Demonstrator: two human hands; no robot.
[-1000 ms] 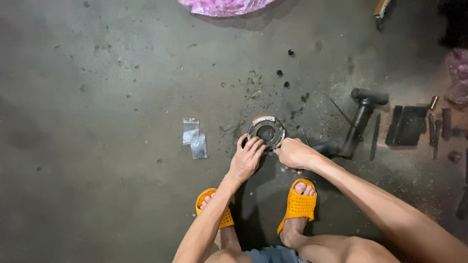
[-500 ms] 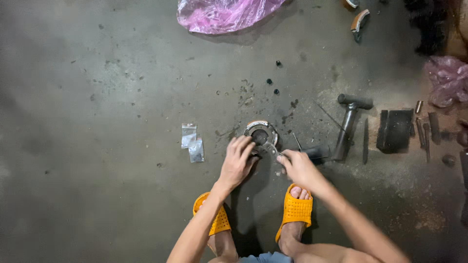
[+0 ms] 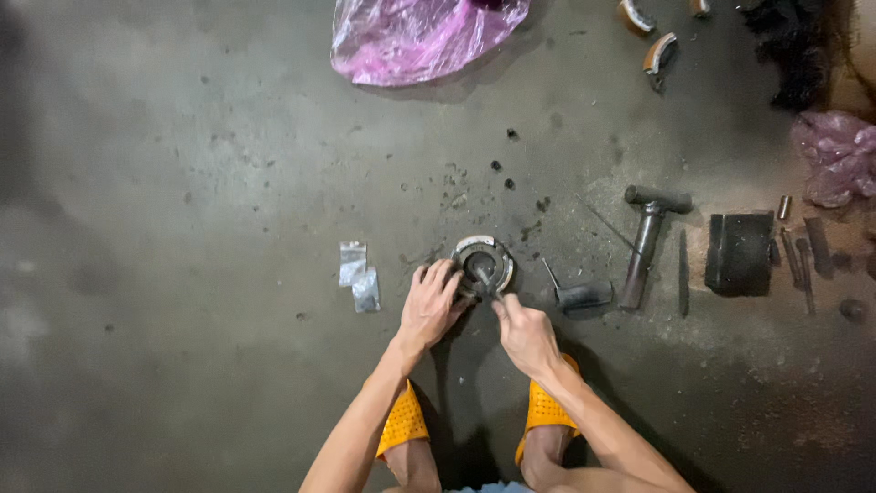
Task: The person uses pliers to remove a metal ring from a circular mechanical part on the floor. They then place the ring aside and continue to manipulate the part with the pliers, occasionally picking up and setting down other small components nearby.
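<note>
Orange perforated sandals [image 3: 402, 422], pink translucent plastic bag [image 3: 422, 36], grey stained concrete floor [image 3: 182, 183], dark metal hammer [image 3: 648, 239]

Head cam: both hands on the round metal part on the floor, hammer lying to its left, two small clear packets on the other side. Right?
Not quite. In the head view the hammer lies to the right of the round metal part, and the two small clear packets lie to its left. The rest holds: the left hand rests on the part and the right hand works at it with a thin tool.

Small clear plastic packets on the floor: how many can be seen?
2: one packet and a second packet just below-right, both left of the left hand.
</note>
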